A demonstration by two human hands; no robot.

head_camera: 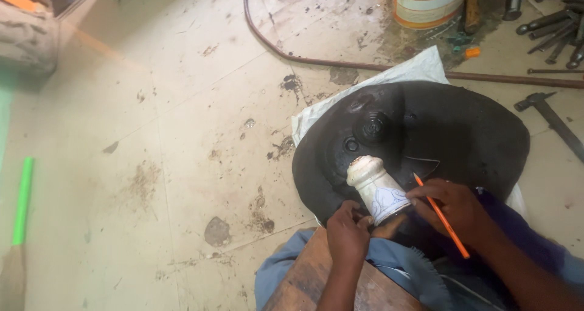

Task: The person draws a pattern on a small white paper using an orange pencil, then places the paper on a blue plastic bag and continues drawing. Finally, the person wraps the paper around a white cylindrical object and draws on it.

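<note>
The left hand (348, 233) wraps its fingers around the bottom of the white carved post (376, 188), which lies tilted on the black round slab (462, 134). The right hand (453, 206) pinches an orange pencil (441, 215), its tip just beside the blue drawn lines (they look curly). Hold the post tight, I think, and press lightly, so the line stays neat.
</note>
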